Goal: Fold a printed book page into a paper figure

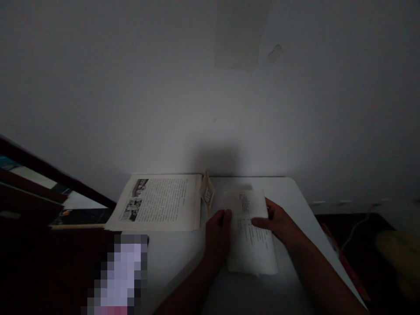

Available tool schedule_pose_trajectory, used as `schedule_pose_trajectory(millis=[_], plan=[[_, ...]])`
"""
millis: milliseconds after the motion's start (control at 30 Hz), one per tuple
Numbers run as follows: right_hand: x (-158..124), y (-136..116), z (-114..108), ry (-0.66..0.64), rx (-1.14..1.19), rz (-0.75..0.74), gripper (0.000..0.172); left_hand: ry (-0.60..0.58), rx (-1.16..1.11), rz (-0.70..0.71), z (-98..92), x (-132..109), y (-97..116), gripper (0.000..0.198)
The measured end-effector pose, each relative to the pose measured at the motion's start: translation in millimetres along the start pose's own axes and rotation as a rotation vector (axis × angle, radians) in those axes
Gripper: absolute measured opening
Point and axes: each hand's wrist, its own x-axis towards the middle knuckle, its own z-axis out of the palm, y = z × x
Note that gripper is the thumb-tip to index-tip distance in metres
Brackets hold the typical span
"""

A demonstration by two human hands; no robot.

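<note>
Both my hands hold a folded printed paper (251,245) over the white table, its lines of print facing up. My left hand (218,234) is closed at its left edge, thumb on top. From the right side my right hand (277,223) grips it, the thumb lying across the print and the fingers partly hidden behind the edge. Just left of the held paper stands a small folded paper piece (207,192) with print on it. Beside that lies a stack of printed sheets (164,205), the top one showing dark pictures and columns of text.
The white table (285,188) meets a grey wall (164,109) at its back. At the lower left is a blurred-out, screen-like object (120,275). Dark furniture (26,245) stands on the left. To the right, a pale cable (356,225) runs over a dark area. The light is dim.
</note>
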Motion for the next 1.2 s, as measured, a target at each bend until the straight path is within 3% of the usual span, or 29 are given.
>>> schedule_pose_trajectory(millis=[233, 700, 1033, 1200], plan=[[2.3, 0.2, -10.3, -0.005, -0.039, 0.042, 0.060, 0.006, 0.058, 0.049, 1.7, -0.8, 1.1, 0.038], [2.1, -2.2, -10.2, -0.038, 0.013, 0.078, 0.039, -0.012, 0.047, 0.052, 0.7, -1.3, 1.0, 0.038], [1.7, 2.2, -11.8, -0.012, 0.039, 0.057, 0.042, -0.091, -0.138, -0.031, -3.4, 4.8, -3.9, 0.039], [2.5, 2.3, -12.1, -0.005, 0.045, 0.072, 0.044, -0.072, -0.124, -0.022, -3.6, 3.6, -1.0, 0.036]])
